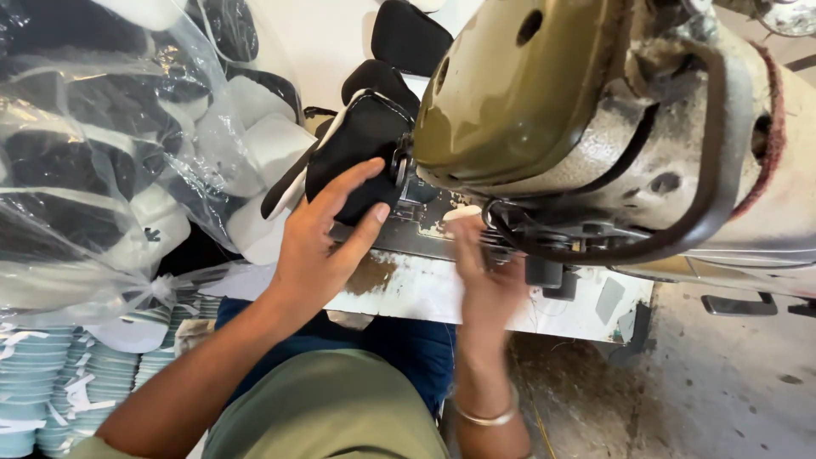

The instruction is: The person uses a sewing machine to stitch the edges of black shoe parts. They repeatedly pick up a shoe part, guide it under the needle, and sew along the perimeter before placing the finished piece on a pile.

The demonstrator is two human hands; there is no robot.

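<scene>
Black padded piece [361, 153], white-edged, under left hand [319, 242] fingers spread flat; right hand [489, 276] blurred, grip unclear.

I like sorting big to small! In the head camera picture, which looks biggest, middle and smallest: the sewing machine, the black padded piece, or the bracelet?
1. Sewing machine, though it sits close to the camera, which swells it.
2. Black padded piece, under the left hand.
3. Bracelet on the right hand's wrist.

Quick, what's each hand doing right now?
Left hand: open, pressed flat on the black padded piece.
Right hand: blurred; grip cannot be told.
</scene>
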